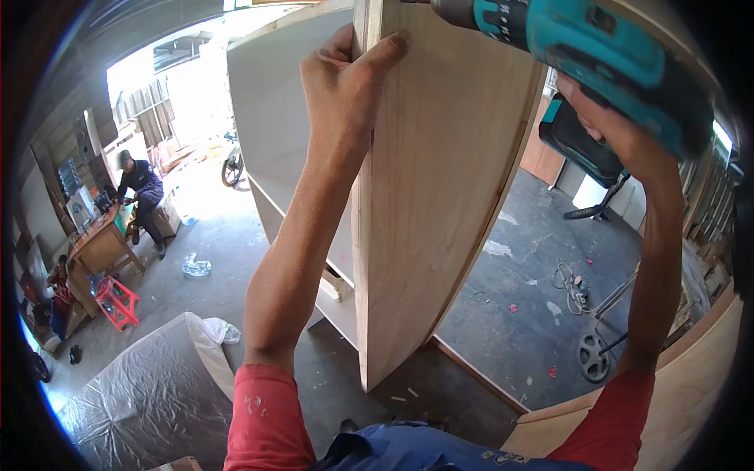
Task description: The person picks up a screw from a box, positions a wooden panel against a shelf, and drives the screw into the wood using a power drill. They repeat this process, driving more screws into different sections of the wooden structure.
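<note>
A tall plywood panel (440, 173) with a light wooden edge strip (363, 259) stands upright in front of me. My left hand (349, 78) grips the strip near its top, thumb on the right side and fingers on the left. At the upper right, my right hand (601, 118) is wrapped round the handle of a teal and black cordless drill (597, 47). The drill points left, and its chuck is close to the top of the strip, just right of my left thumb. The contact at its tip is cut off by the frame's top edge.
A person (141, 192) sits by a wooden desk (98, 235) at the left, near a red stool (118, 302). A plastic-wrapped object (157, 385) lies at the lower left. Cables (573, 286) and a grey wheel (594, 357) are on the floor at the right.
</note>
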`<state>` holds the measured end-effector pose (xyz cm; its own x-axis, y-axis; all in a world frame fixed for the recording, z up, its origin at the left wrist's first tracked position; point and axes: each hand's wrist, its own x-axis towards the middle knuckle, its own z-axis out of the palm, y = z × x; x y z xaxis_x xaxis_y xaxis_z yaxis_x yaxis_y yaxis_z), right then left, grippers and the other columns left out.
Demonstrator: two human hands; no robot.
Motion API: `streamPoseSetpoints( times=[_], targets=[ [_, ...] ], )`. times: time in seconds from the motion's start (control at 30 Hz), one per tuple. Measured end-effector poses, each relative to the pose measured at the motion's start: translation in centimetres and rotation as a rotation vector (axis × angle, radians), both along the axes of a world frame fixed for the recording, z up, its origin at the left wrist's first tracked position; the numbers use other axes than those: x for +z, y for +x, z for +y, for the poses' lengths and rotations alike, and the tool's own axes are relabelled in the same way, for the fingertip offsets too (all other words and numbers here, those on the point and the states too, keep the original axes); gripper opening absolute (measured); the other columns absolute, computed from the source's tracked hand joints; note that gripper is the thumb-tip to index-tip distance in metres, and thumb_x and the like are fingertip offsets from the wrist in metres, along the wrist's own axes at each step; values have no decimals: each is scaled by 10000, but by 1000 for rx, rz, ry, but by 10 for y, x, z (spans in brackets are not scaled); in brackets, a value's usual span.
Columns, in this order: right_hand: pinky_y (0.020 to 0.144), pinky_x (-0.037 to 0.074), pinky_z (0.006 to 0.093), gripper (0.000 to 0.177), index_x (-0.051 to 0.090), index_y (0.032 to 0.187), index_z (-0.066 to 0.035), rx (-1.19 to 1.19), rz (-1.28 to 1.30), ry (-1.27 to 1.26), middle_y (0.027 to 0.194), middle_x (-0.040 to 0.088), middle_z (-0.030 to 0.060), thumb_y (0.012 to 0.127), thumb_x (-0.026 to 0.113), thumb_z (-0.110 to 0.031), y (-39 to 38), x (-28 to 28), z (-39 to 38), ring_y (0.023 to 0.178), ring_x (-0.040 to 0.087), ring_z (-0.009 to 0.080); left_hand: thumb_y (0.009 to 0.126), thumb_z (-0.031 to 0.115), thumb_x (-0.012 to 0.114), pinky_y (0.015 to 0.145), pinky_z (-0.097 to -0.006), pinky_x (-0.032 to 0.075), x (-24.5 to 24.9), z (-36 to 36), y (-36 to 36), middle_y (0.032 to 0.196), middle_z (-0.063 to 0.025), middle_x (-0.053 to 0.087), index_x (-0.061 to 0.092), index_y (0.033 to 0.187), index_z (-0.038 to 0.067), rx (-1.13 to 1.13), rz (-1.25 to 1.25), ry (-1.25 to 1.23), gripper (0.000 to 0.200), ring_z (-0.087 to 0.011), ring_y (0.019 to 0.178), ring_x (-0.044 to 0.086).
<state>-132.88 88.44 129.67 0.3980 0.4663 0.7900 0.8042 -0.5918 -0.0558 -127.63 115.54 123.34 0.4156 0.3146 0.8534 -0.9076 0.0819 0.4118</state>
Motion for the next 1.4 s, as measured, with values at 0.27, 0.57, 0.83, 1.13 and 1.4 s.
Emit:
streamPoseSetpoints(
  times=[0.27,0.57,0.83,1.13,1.4],
  targets=[
    [579,354,243,295,615,1182,69,339,199,420,689,476,5,958,573,-119,-32,-67,-15,584,436,78,859,205,705,694,-285,518,16,17,-30,836,-85,701,698,1017,-38,88,220,262,290,-153,742,655],
    [569,435,302,274,580,1115,53,229,931,730,671,527,54,916,591,-136,-112,-313,-88,583,504,136,850,259,770,839,-332,526,-127,63,-9,912,-93,736,731,1063,-9,-107,389,291,344,-175,869,680],
    [467,384,273,182,625,777,-40,-536,1452,770,576,520,-27,852,712,-181,-160,-532,-74,481,497,97,904,211,676,707,-233,487,-234,115,-51,816,-78,734,743,976,-34,511,509,214,264,-89,753,636],
    [475,435,295,293,610,917,-21,-1045,1505,962,622,578,32,752,804,-164,-292,-592,16,510,558,119,831,168,696,695,-302,538,-427,173,84,776,-130,734,752,915,25,329,852,322,175,-180,726,709],
    [619,530,432,389,673,914,68,-1207,1146,724,798,710,193,742,795,-259,-298,-599,123,714,705,285,835,223,613,886,-429,541,-534,139,242,1150,-149,686,686,1148,115,673,632,1329,339,-314,1071,661]
  ],
)
